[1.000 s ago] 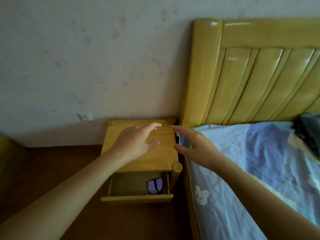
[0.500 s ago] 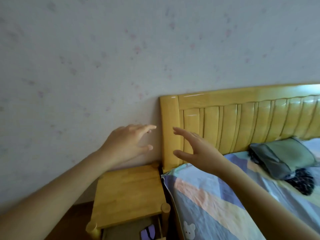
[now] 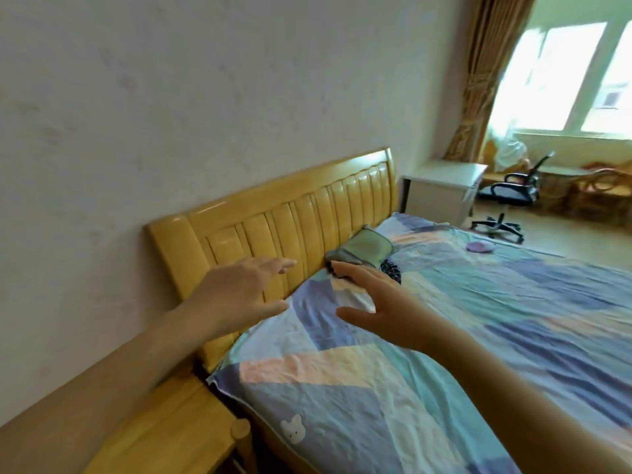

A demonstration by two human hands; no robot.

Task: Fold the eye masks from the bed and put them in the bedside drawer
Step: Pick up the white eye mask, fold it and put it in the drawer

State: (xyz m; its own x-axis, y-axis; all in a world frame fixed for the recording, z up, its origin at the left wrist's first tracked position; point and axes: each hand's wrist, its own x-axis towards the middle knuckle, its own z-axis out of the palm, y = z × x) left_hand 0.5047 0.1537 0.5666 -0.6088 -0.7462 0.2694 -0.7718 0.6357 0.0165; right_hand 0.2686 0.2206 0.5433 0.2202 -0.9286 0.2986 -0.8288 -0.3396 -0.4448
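Observation:
A small purple eye mask (image 3: 480,247) lies far off on the patchwork bed sheet (image 3: 461,323), near the bed's far side. Both my hands hover over the head end of the bed, fingers spread and holding nothing. My left hand (image 3: 239,295) is in front of the yellow wooden headboard (image 3: 307,217). My right hand (image 3: 379,302) is above the sheet, well short of the mask. The wooden bedside table (image 3: 178,429) shows at the bottom left; its drawer is out of view.
A green-grey pillow (image 3: 362,249) leans on the headboard with a dark patterned cloth (image 3: 391,268) beside it. Past the bed stand a white cabinet (image 3: 441,189), a black office chair (image 3: 506,200), a curtain (image 3: 485,73) and a bright window.
The view has swung up and right from the bedside table and its open drawer to the bed. Both hands stay open and have moved over the sheet.

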